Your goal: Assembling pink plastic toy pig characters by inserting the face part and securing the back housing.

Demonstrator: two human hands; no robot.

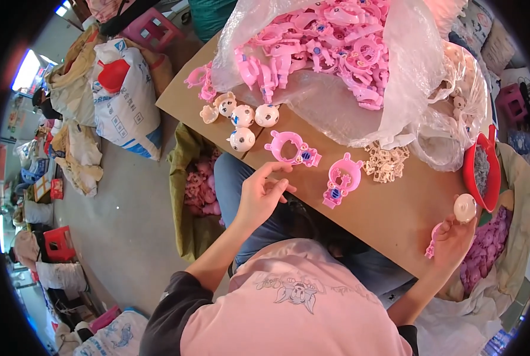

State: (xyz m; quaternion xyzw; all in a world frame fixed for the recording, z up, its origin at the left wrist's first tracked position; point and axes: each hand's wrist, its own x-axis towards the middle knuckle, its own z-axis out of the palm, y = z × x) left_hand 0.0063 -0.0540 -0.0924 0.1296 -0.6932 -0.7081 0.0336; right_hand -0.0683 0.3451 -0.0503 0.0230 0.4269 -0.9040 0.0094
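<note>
My left hand (pixel 260 193) hovers at the near table edge with its fingers loosely apart and nothing in them. Just beyond its fingertips a pink ring-shaped plastic body part (pixel 287 148) lies on the table, and a second pink part (pixel 342 180) lies to its right. At the far right my right hand (pixel 453 240) pinches a white round toy head (pixel 465 208) between its fingertips. Another pink part (pixel 433 240) is beside that palm; whether the hand also holds it I cannot tell. Several white toy heads (pixel 241 139) sit at the table's left corner.
A clear plastic bag (pixel 416 65) spills pink parts (pixel 330 47) over the table (pixel 312 113). Small cream pieces (pixel 386 162) lie in a pile. A red scoop (pixel 482 169) with grey bits stands at the right edge. Open sacks (pixel 184 196) flank the table.
</note>
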